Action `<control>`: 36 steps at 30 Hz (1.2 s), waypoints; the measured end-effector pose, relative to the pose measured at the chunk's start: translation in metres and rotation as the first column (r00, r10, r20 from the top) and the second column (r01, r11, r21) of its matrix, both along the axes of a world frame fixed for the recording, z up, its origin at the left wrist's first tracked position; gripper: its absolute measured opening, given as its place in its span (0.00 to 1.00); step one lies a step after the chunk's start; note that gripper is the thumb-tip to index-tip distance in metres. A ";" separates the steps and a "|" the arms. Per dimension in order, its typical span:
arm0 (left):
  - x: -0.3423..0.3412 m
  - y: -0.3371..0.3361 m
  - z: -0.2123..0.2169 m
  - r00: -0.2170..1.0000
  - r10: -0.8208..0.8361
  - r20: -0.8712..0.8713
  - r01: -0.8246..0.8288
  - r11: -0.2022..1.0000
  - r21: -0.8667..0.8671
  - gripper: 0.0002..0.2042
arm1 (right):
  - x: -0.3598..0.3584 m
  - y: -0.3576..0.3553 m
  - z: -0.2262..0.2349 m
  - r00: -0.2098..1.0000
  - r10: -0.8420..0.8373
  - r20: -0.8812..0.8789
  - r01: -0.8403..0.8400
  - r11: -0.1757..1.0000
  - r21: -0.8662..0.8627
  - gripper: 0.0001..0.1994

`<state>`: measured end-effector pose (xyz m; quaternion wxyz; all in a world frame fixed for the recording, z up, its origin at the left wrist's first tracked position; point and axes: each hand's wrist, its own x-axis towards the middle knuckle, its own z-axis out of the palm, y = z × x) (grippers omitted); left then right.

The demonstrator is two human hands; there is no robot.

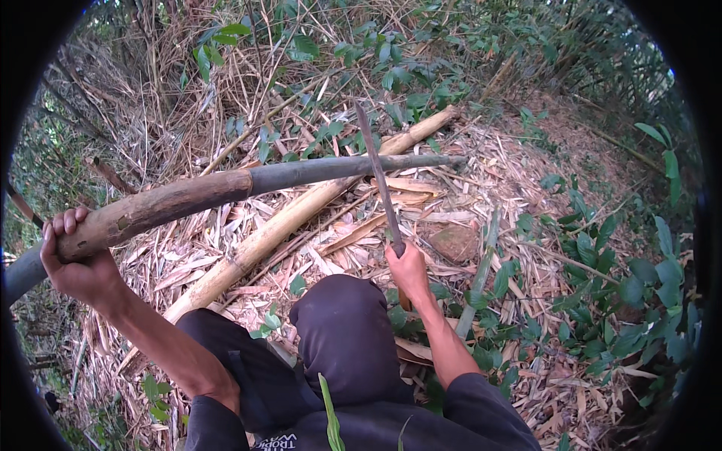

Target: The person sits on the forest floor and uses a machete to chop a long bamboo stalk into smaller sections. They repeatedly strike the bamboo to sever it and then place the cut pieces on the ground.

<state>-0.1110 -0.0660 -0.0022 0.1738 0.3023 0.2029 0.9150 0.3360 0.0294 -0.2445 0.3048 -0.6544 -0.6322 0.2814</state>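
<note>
A long bamboo pole [188,201], green-grey with a brown sheath round its middle, slants across from the lower left and tapers toward the right. My left hand [81,259] is wrapped round its thick part near the left rim. In my right hand [407,263], a long-bladed machete [378,169] points up and away, its handle mostly hidden in my fist. The dark blade passes in front of the pole's thin right part; whether they touch I cannot tell.
A pale yellow bamboo pole [301,213] lies diagonally on the leaf litter beneath. A short green bamboo piece [485,263] and a brown stone [453,243] are right of my right hand. Leafy plants [602,259] stand at the right, and dry brush [195,83] at the back.
</note>
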 end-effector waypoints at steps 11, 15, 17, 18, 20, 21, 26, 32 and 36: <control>-0.039 -0.029 -0.005 0.989 0.143 0.046 -0.143 0.990 0.013 0.07 | 0.005 -0.014 0.063 0.999 0.012 -0.037 -0.012 1.000 -0.017 0.14; -0.047 -0.031 -0.007 0.999 0.048 0.004 -0.048 0.998 0.037 0.07 | -0.015 0.002 0.132 0.877 0.193 -0.440 -0.010 0.923 0.385 0.09; -0.045 -0.032 -0.003 0.999 0.033 -0.015 -0.032 0.998 0.060 0.07 | -0.032 0.005 0.179 0.737 0.394 -0.549 0.015 0.803 0.596 0.08; -0.044 -0.034 -0.002 0.999 0.039 -0.022 -0.037 0.997 0.068 0.07 | -0.041 0.005 0.193 0.641 0.476 -0.602 0.066 0.747 0.661 0.08; -0.045 -0.039 0.000 0.998 0.036 -0.042 -0.033 0.997 0.069 0.07 | -0.055 0.012 0.176 0.533 0.503 -0.680 0.163 0.728 0.666 0.06; -0.047 -0.039 0.000 0.999 0.016 -0.038 -0.013 0.998 0.069 0.07 | -0.055 0.015 0.165 0.490 0.515 -0.703 0.210 0.713 0.669 0.05; -0.036 -0.023 -0.015 0.989 0.137 -0.052 -0.138 0.990 -0.016 0.06 | 0.011 0.014 -0.008 0.989 0.066 0.133 -0.065 0.998 -0.011 0.15; -0.026 -0.025 -0.010 0.996 -0.062 0.060 0.062 0.998 0.001 0.05 | 0.013 -0.008 -0.018 1.000 0.021 0.008 -0.021 0.998 -0.063 0.15; 0.007 -0.026 0.009 0.950 0.298 0.094 -0.292 0.953 -0.078 0.06 | 0.011 -0.016 -0.028 0.999 -0.017 -0.030 0.012 0.988 -0.156 0.16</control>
